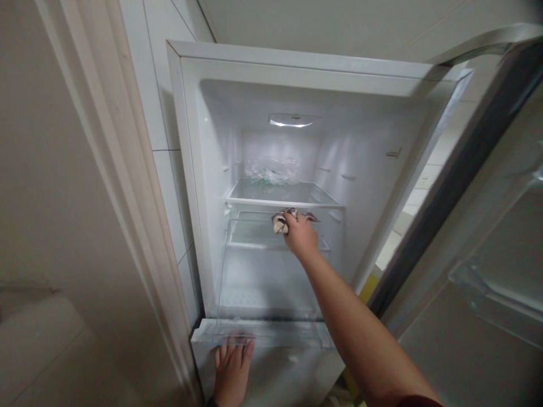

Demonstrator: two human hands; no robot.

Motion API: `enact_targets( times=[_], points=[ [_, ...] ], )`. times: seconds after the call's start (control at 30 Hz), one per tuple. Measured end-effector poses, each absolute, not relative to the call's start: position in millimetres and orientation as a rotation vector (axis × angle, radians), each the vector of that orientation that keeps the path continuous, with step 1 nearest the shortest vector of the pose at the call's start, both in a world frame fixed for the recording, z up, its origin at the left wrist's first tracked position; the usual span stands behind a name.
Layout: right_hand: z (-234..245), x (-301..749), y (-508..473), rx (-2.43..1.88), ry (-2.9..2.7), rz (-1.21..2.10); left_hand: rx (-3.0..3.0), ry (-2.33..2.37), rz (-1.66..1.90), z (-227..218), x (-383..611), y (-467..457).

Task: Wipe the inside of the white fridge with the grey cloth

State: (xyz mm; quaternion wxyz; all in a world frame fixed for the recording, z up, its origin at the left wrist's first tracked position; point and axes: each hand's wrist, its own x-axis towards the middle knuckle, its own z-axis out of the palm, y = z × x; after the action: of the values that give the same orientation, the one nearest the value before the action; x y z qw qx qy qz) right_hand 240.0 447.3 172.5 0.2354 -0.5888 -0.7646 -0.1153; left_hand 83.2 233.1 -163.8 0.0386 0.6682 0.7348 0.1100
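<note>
An open fridge (190, 169) stands in front of me, white inside and lit from the top. My right hand (300, 234) reaches in under the glass shelf (280, 200), closed on a crumpled grey-white cloth (283, 219). The cloth sits just above the clear drawer (263, 282) that is pulled out below the shelf. My left hand (231, 370) lies with fingers stretched out on the front edge below the drawer, touching its lip. A clear plastic bag (271, 169) rests at the back of the glass shelf.
The fridge door (487, 226) hangs open on the right, with a clear door bin (496, 294) on its inner side. White wall tiles (163, 113) and a pale door frame (106, 141) are on the left. A tiled floor shows past the door's hinge side.
</note>
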Motion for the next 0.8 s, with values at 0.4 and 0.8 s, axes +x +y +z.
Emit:
enact_targets(
  times=[0.4, 0.8],
  points=[
    [152.4, 315.3, 406.5, -1.673, -1.782, -0.253, 2.126, 2.317, 0.208, -150.9, 86.0, 228.2],
    [-38.7, 382.2, 251.6, -1.872, -2.006, 0.048, 2.103, 2.364, 0.127, -147.1, 86.0, 225.5]
  ],
)
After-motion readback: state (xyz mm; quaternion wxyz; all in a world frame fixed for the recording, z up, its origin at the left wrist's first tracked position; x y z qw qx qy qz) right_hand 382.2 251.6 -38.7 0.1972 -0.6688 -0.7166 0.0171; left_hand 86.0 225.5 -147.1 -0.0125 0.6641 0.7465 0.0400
